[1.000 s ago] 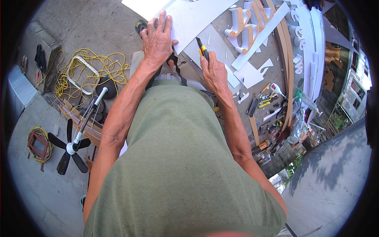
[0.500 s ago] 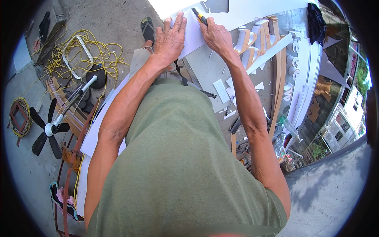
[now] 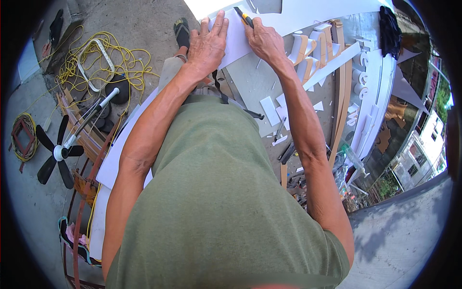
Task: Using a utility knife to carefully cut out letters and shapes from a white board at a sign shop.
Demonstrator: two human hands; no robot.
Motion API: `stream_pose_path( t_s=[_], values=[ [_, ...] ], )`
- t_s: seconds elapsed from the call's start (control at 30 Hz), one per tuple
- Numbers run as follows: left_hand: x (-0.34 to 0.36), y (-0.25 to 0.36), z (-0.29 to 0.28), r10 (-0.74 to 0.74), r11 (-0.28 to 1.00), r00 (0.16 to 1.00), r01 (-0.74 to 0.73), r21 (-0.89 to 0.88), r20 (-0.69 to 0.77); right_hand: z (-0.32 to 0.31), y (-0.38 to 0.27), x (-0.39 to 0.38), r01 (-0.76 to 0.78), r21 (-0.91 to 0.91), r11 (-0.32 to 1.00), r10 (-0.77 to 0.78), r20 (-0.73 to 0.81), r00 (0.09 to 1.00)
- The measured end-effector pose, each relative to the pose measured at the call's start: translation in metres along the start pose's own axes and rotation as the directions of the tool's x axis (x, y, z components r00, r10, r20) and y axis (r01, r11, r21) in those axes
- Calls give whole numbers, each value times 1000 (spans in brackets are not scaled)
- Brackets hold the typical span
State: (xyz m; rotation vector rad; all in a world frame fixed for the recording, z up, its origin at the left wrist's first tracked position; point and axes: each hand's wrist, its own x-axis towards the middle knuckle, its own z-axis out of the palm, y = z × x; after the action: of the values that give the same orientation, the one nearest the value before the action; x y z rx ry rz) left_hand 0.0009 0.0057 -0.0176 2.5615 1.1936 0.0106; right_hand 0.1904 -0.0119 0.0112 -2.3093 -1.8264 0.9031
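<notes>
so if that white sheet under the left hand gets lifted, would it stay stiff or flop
The white sheet probably holds fairly stiff: it lies flat under the left hand, and offcuts keep straight edges. Likely light for its size. The right hand holds a utility knife on it, so it probably dents easily.

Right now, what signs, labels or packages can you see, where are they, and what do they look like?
Sign letters: on the bench right of the right hand, blocky, white faces, tan sides.
Second row of letters: further right, smaller, white.
No packages, labels or screens that I can make out.
</notes>
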Motion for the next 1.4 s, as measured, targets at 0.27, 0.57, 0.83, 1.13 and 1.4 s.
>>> stream_pose_path(
  t_s=[0.27,0.57,0.83,1.13,1.4],
  values=[
    [-3,-2,-1,-13,1000,1000,13,-18,1,-8,-19,4,-21,-93,995,23,21,1000],
    [7,3,6,-35,993,999,37,115,-17,-15,-34,1,-16,-159,987,30,83,996],
    [10,7,-6,-27,989,998,19,145,54,-12,-38,-9,-85,-116,990,98,113,989],
    [11,6,-2,-7,993,1000,6,120,12,0,-44,-24,-171,-76,982,177,94,980],
    [11,4,-1,-20,998,1000,20,61,-2,8,-46,-36,-220,-54,974,224,87,971]
  ],
)
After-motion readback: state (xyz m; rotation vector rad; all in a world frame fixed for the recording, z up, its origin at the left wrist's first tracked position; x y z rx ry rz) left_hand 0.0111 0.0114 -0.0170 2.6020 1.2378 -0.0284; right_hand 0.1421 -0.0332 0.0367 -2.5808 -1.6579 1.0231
